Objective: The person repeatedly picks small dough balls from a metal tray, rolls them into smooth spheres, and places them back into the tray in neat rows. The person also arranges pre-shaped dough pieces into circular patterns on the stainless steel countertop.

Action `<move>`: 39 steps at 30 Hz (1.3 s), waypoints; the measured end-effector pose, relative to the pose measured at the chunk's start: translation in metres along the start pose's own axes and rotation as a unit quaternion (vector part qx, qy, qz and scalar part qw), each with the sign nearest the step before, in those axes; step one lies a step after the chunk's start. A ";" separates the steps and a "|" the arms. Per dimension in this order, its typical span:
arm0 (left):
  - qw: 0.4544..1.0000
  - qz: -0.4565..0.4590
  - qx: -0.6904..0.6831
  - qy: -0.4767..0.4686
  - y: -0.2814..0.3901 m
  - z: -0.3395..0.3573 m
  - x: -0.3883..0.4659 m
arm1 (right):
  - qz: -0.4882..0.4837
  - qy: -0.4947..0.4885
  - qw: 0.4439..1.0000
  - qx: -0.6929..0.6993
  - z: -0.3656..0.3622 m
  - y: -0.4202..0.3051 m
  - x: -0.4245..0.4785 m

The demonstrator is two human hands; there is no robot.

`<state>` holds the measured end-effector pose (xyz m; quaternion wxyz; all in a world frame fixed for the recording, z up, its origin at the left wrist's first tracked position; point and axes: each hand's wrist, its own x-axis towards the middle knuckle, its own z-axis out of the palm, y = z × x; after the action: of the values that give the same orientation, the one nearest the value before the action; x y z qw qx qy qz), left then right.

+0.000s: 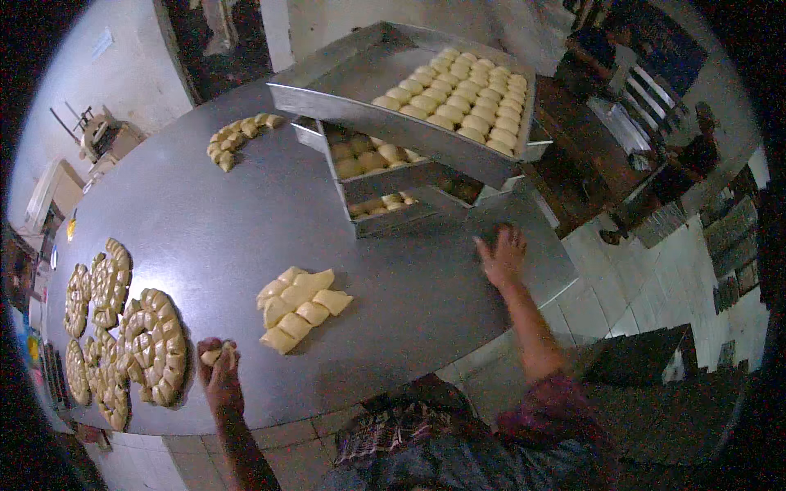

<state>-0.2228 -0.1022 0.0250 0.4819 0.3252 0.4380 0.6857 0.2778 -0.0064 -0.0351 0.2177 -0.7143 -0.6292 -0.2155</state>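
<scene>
My left hand [221, 371] is closed around a small piece of dough [212, 357], low over the left part of the metal table [245, 215]. To its left lie several coiled groups of dough pieces [153, 347]. My right hand [505, 255] has its fingers spread at the table's right side, below the stacked trays, and holds nothing that I can see. Between the hands sits a small block of cut dough pieces [301, 307]. A curved strip of dough pieces [236, 138] lies farther back.
Stacked metal trays [393, 141] stand crosswise at the back right, the top one partly filled with rows of dough balls [460, 98]. Beyond the table's right edge are a dark wooden surface [577, 166] and a tiled floor [645, 264]. A metal device [95, 135] stands far left.
</scene>
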 end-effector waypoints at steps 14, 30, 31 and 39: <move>0.949 -0.080 0.264 -0.153 -0.036 0.162 0.014 | -0.109 -0.146 0.948 0.263 -0.009 0.010 -0.008; 0.932 -0.065 0.357 0.006 -0.054 0.223 0.020 | -0.039 -0.144 0.974 0.173 -0.006 0.076 0.036; 0.946 -0.067 0.319 -0.002 -0.049 0.216 0.019 | -0.107 -0.132 0.966 0.193 -0.017 0.074 0.023; 0.977 -0.072 0.200 -0.003 -0.037 0.161 -0.009 | 0.112 -0.224 0.722 0.645 -0.128 0.109 0.197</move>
<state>-0.0663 -0.0593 0.0561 0.4566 0.3849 0.5872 0.5464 0.4045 0.0652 0.1790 0.5013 -0.4941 -0.5620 0.4343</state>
